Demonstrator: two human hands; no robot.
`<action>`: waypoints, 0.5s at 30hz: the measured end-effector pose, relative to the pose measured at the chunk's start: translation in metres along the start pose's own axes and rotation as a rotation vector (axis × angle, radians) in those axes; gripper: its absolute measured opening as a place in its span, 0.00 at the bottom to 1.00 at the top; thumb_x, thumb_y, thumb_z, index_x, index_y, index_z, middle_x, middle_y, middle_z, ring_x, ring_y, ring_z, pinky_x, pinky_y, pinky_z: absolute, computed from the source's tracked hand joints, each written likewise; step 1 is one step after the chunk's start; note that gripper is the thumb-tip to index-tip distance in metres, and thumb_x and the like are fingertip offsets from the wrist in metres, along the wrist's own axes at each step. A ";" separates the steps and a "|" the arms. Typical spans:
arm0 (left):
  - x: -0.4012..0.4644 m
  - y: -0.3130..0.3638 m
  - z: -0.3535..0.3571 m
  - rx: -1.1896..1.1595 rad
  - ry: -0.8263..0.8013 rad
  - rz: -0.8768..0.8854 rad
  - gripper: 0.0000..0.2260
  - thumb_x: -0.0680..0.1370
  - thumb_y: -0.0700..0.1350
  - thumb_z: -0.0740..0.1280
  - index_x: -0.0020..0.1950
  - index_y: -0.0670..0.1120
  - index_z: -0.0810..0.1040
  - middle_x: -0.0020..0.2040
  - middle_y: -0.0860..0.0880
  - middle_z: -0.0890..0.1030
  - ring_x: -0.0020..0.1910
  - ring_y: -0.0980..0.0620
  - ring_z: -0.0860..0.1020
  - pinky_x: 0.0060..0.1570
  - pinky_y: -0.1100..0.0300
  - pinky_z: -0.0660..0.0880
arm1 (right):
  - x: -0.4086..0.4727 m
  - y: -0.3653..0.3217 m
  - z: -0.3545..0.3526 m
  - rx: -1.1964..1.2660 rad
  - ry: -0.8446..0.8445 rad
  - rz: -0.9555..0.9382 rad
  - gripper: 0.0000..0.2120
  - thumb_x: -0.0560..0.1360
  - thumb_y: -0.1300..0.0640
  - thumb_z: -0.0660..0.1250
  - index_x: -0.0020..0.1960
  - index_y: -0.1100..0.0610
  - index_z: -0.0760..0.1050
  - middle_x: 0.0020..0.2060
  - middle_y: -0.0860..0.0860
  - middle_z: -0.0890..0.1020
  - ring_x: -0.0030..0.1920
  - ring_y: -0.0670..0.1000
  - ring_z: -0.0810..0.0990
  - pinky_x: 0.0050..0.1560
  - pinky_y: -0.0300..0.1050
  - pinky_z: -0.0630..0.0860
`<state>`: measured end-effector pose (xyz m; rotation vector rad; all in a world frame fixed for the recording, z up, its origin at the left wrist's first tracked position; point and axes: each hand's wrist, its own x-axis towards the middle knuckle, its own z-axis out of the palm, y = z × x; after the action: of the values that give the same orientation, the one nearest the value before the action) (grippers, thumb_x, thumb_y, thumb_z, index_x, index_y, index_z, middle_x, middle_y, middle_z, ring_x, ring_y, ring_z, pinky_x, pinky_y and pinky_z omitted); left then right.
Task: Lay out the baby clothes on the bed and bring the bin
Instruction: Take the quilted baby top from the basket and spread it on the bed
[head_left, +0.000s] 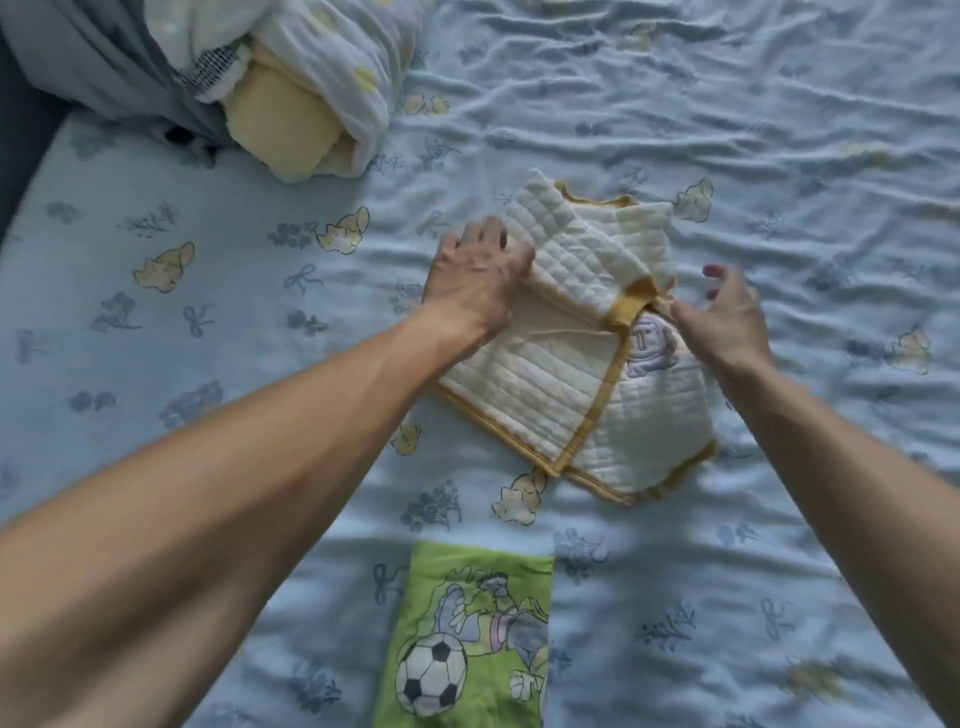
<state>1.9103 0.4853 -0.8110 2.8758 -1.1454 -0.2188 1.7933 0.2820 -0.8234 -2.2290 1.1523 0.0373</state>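
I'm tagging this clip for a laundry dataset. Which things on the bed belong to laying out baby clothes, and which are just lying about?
Job in hand:
- cream quilted jacket, under the left hand and right hand
- green football-print garment
- bed sheet

Lying about:
- bundle of bedding in the far left corner

No bin is in view.

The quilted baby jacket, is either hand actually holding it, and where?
Neither visibly grips it. Left hand lies flat on the quilted jacket's folded sleeve; right hand, fingers spread, is at its collar.
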 end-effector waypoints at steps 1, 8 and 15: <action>-0.001 0.003 0.005 0.033 0.006 0.046 0.22 0.74 0.42 0.66 0.67 0.52 0.68 0.66 0.43 0.67 0.63 0.42 0.68 0.59 0.51 0.64 | -0.002 0.003 0.001 -0.031 0.060 -0.067 0.24 0.75 0.54 0.65 0.69 0.53 0.64 0.62 0.60 0.71 0.58 0.59 0.75 0.52 0.49 0.72; 0.023 0.016 0.008 0.193 -0.102 0.346 0.34 0.76 0.55 0.66 0.76 0.55 0.52 0.76 0.40 0.55 0.68 0.42 0.65 0.62 0.51 0.67 | -0.012 0.048 0.010 -0.292 -0.129 -0.084 0.29 0.73 0.44 0.68 0.70 0.46 0.62 0.62 0.61 0.66 0.62 0.63 0.69 0.62 0.55 0.68; 0.060 0.020 0.010 0.045 -0.309 0.393 0.45 0.71 0.58 0.70 0.77 0.56 0.44 0.78 0.48 0.52 0.68 0.43 0.67 0.54 0.53 0.72 | 0.002 0.062 0.009 -0.249 -0.187 -0.176 0.33 0.70 0.42 0.70 0.70 0.44 0.61 0.61 0.60 0.66 0.61 0.61 0.69 0.59 0.54 0.68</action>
<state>1.9381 0.4302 -0.8259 2.6377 -1.7534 -0.6405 1.7511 0.2592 -0.8633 -2.4765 0.8875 0.3257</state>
